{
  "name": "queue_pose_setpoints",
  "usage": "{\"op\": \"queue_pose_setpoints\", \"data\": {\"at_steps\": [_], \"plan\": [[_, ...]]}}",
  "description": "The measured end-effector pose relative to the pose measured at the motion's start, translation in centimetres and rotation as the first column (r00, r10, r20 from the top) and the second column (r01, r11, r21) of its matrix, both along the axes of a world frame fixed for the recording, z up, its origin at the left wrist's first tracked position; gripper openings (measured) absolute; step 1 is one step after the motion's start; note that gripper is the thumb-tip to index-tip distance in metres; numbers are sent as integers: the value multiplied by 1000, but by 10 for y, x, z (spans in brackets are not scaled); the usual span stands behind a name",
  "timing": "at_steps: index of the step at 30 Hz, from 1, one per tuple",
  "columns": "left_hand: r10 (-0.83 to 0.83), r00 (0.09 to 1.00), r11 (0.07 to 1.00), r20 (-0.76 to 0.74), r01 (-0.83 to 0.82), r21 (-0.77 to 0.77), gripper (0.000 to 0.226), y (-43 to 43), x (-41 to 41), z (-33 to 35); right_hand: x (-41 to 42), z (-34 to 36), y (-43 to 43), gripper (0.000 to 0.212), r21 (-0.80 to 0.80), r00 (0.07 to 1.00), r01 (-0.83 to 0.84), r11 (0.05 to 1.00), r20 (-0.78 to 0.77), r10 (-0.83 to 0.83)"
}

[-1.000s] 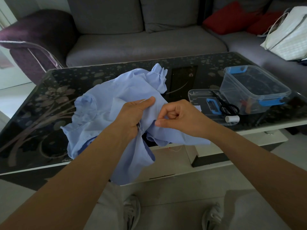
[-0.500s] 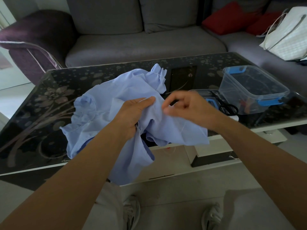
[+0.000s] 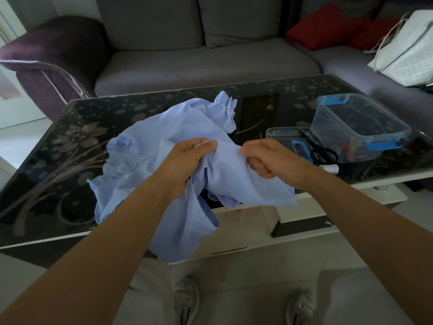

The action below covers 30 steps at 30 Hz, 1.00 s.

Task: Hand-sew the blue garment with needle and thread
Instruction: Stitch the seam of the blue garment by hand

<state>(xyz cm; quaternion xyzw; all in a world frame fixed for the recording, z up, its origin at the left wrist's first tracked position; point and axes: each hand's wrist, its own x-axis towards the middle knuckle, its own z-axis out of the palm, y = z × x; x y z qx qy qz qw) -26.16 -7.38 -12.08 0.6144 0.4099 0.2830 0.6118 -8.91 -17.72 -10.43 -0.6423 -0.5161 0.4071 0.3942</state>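
Forearms stretched forward, my left hand (image 3: 187, 160) grips the garment (image 3: 145, 146) and my right hand (image 3: 269, 158), fingers curled, pinches it.

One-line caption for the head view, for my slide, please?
Left hand and right hand grip the blue garment at the glass table, scissors at right.

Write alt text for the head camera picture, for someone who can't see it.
Two bare hands hold a crumpled blue garment over a dark glass table: the left hand bunches the cloth, the right hand pinches a fold. Scissors, a white thread spool and a clear box lie to the right.
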Motion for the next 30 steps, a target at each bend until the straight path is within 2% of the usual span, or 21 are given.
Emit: {"op": "queue_pose_setpoints", "data": {"at_steps": [3,6,11,14,19,23,26,30], "plan": [[-2,1000,998,-31,4,69,21,-1,0,2,5,-3,2,30,95,988,78,992,126,-90],[-8,999,990,-38,13,143,21,-2,0,2,7,-3,3,30,155,985,103,983,125,-123],[10,994,973,-105,14,231,33,0,1,1,10,-4,4,24,104,968,129,986,204,-148],[-25,994,976,-108,47,215,32,-1,2,-1,6,-1,5,9,88,972,144,986,176,-158],[-96,989,974,-115,117,195,35,-4,2,0,-2,-1,5,10,84,991,31,996,126,-42],[-90,991,984,-103,104,143,23,-1,-2,3,2,-1,5,14,93,988,68,993,129,-80],[-49,993,982,-106,67,179,24,1,-3,3,1,-1,5,14,90,990,43,995,131,-55],[-71,993,986,-94,84,142,26,-4,0,6,2,-4,6,14,121,986,52,991,151,-70]]}}
